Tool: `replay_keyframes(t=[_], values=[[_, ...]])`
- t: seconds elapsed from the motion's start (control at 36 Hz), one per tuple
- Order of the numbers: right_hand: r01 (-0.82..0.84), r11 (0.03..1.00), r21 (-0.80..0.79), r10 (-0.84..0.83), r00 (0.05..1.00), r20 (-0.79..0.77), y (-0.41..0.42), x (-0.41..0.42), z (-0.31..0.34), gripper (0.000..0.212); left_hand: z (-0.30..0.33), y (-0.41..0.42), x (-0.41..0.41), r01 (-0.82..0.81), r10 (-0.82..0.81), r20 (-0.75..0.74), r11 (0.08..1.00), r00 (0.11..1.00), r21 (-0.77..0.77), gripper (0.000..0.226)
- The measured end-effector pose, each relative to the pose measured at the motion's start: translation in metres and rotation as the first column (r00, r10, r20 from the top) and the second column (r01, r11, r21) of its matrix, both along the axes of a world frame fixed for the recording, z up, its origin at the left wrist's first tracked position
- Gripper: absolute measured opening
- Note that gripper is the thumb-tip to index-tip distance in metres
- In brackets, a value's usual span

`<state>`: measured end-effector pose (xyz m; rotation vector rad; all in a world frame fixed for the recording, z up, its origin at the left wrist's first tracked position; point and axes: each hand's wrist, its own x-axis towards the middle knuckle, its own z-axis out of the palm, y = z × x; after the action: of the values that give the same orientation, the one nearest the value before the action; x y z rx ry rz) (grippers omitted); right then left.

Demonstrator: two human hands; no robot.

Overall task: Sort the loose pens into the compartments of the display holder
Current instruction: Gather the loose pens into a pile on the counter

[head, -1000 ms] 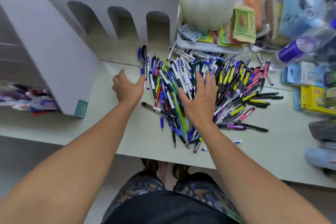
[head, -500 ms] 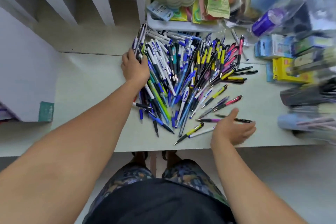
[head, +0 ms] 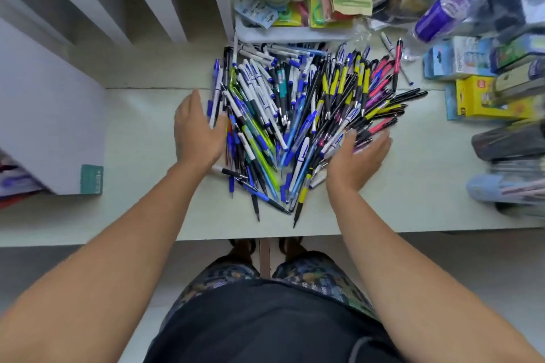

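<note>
A big heap of loose pens in blue, white, black, yellow and pink lies on the pale table. My left hand presses flat against the heap's left side, fingers apart. My right hand cups the heap's lower right edge, palm turned inward, touching pink and white pens. Neither hand grips a pen. The white display holder with arched compartments stands at the back left; its slots look empty from here.
A white box with a teal label stands at the left. A tray of packets sits behind the pens. A plastic bottle, yellow and blue boxes and bagged goods crowd the right side. The table's front edge runs near my legs.
My right hand has moved in from the table's lower right against the heap, pushing stray pens inward. My left hand slid down the heap's left side. The pile is narrower.
</note>
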<state>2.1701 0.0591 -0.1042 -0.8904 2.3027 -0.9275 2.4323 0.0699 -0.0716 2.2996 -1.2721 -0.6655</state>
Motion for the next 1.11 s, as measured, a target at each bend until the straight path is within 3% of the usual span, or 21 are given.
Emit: replay_keyframes(t=[0.08,0.14,0.19,0.28,0.42,0.56,0.61,0.69,0.78,0.92,1.0,1.11], values=[[0.08,0.993,0.086,-0.082,0.997,0.017,0.043,-0.005,-0.004,0.078,0.003,0.046,0.0,-0.258,0.247,0.117,0.962,0.962,0.093,0.08],[0.081,0.989,0.127,-0.091,0.993,0.072,0.068,0.002,-0.009,0.08,0.001,0.072,-0.012,-0.442,0.449,0.018,0.869,0.893,0.221,0.087],[0.003,0.991,0.137,-0.011,0.998,0.059,0.079,0.013,-0.012,0.079,-0.006,0.089,-0.025,-0.498,0.542,-0.113,0.822,0.832,0.275,0.09],[-0.028,0.992,0.125,0.03,0.999,-0.012,0.064,0.029,-0.015,0.079,-0.013,0.09,-0.039,-0.442,0.482,-0.241,0.873,0.842,0.205,0.083],[0.132,0.991,0.024,-0.132,0.991,-0.002,0.016,0.051,-0.011,0.073,-0.005,0.064,-0.058,-0.344,0.407,-0.42,0.913,0.811,0.219,0.084],[0.225,0.974,-0.02,-0.223,0.973,0.055,-0.022,0.054,-0.007,0.069,-0.004,0.062,-0.057,-0.271,0.349,-0.469,0.935,0.812,0.228,0.069],[0.224,0.975,-0.011,-0.222,0.97,0.094,-0.026,0.049,0.0,0.069,-0.001,0.065,-0.055,-0.231,0.306,-0.432,0.948,0.848,0.218,0.088],[0.106,0.993,-0.056,-0.102,0.992,0.067,-0.016,0.043,0.016,0.069,0.003,0.071,-0.058,-0.206,0.284,-0.294,0.941,0.913,0.269,0.109],[-0.184,0.975,-0.122,0.185,0.983,-0.006,0.01,0.049,0.033,0.06,0.002,0.074,-0.062,-0.246,0.318,-0.225,0.922,0.921,0.298,0.094],[-0.677,0.702,-0.223,0.667,0.734,-0.128,0.05,0.054,0.047,0.02,0.001,0.068,-0.064,-0.29,0.355,-0.199,0.911,0.913,0.295,0.087],[-0.758,0.629,-0.174,0.752,0.65,-0.113,0.057,0.055,0.046,0.033,0.004,0.054,-0.063,-0.321,0.389,-0.203,0.898,0.898,0.303,0.081],[-0.745,0.662,-0.081,0.744,0.666,-0.046,0.053,0.063,0.041,0.035,0.004,0.03,-0.067,-0.287,0.373,-0.226,0.897,0.9,0.336,0.08]])
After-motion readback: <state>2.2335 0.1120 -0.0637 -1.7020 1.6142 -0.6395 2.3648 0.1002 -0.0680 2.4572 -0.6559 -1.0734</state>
